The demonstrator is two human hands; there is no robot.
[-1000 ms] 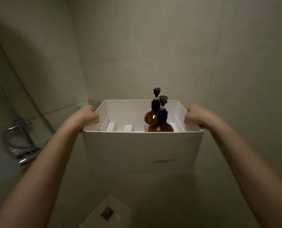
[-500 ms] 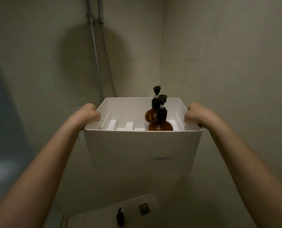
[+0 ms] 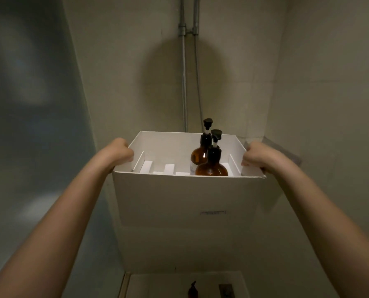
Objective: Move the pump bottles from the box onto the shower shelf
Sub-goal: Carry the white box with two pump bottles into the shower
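I hold a white cardboard box (image 3: pixel 185 203) up in front of me in a shower stall. My left hand (image 3: pixel 120 150) grips its left rim and my right hand (image 3: pixel 257 154) grips its right rim. Two amber pump bottles with black pumps stand in the box's right half: the near one (image 3: pixel 211 166) and the far one (image 3: pixel 199 154). White dividers cross the box's inside. A glass corner shelf (image 3: pixel 286 150) shows just behind my right hand on the right wall.
Two metal pipes (image 3: pixel 184 82) run down the back wall above the box. A glass panel (image 3: pixel 28 125) is on the left. Below, on the shower floor, a dark bottle (image 3: pixel 192 291) stands beside a drain (image 3: pixel 226 290).
The view has swung left across the stall; the pipes now sit above the box, and the corner shelf has come into sight by my right hand. Both hands keep their grip on the box.
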